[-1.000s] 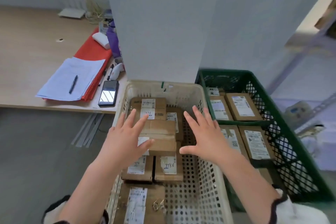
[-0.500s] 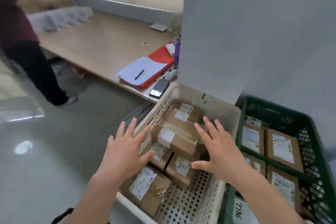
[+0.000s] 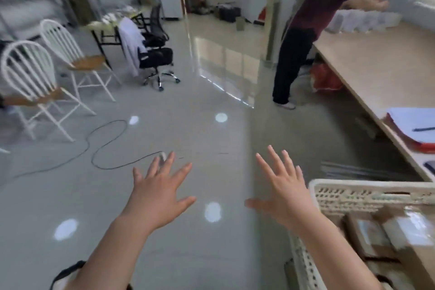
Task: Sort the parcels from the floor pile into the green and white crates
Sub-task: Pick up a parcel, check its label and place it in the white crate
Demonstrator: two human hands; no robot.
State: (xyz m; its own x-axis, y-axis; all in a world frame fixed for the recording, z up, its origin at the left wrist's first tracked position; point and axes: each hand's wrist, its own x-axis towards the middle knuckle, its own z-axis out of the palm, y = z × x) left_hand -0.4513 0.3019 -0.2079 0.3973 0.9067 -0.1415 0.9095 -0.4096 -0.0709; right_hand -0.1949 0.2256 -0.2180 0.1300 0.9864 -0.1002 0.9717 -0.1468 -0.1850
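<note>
Head view: the left hand (image 3: 157,195) and right hand (image 3: 284,193) hover empty over the grey floor (image 3: 211,254), fingers spread straight. The white crate (image 3: 367,192) sits lower right, holding brown parcels (image 3: 367,235). The floor pile and green crate are out of sight. The next move is likely a fetch: find the pile first, then grip one parcel label-up.

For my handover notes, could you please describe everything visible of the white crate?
The white crate is cream-coloured plastic, with a thick rim over perforated walls. Only one corner shows, lower right, beside the wooden table. Blurred brown parcels with pale labels lie inside. The right hand hovers beside that corner.
</note>
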